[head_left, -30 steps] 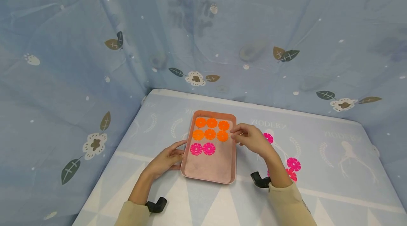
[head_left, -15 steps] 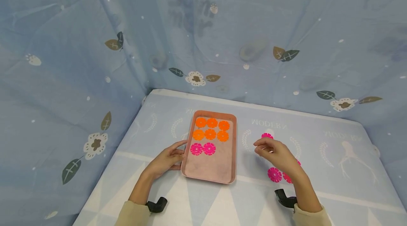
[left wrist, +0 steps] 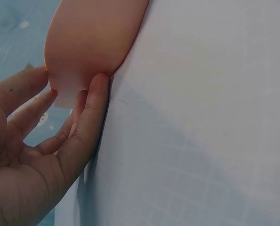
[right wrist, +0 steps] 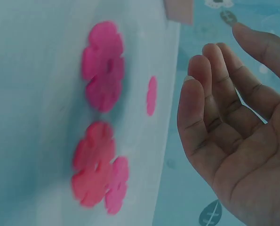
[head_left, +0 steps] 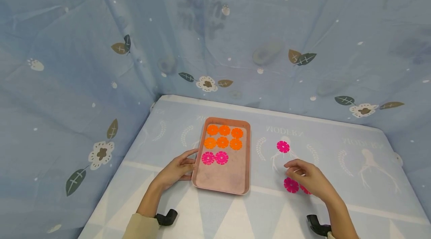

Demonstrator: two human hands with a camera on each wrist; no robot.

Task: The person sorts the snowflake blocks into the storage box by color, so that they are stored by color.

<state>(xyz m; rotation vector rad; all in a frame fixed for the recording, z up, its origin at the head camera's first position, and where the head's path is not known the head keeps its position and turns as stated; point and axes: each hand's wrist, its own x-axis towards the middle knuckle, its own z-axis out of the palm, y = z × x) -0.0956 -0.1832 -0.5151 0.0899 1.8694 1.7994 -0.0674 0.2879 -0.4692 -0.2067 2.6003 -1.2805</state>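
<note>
A pink tray (head_left: 220, 179) holds rows of orange flower-shaped plastic discs (head_left: 222, 142) and two pink ones (head_left: 221, 158) side by side. My left hand (head_left: 175, 171) rests against the tray's left wall, its fingertips touching the outside. In the left wrist view the thumb and fingers meet the tray's outer side (left wrist: 90, 42). My right hand (head_left: 309, 177) hovers above the loose pink discs right of the tray, fingers loosely bent and holding nothing. Under it lie a dark pink disc (head_left: 291, 185) and a partly hidden reddish one (right wrist: 93, 164), with another pink disc (right wrist: 116, 185) touching it.
Farther back on the patterned tablecloth (head_left: 357, 179) lies a single pink disc (head_left: 283, 146). Blue printed curtains (head_left: 256, 44) hang behind and to the left of the table. A black wrist mount (head_left: 318, 226) sits on the right forearm, another (head_left: 166, 217) on the left.
My right hand has moved from the tray's right edge rightward and toward me, over the loose pink discs. The left hand and the tray stay put.
</note>
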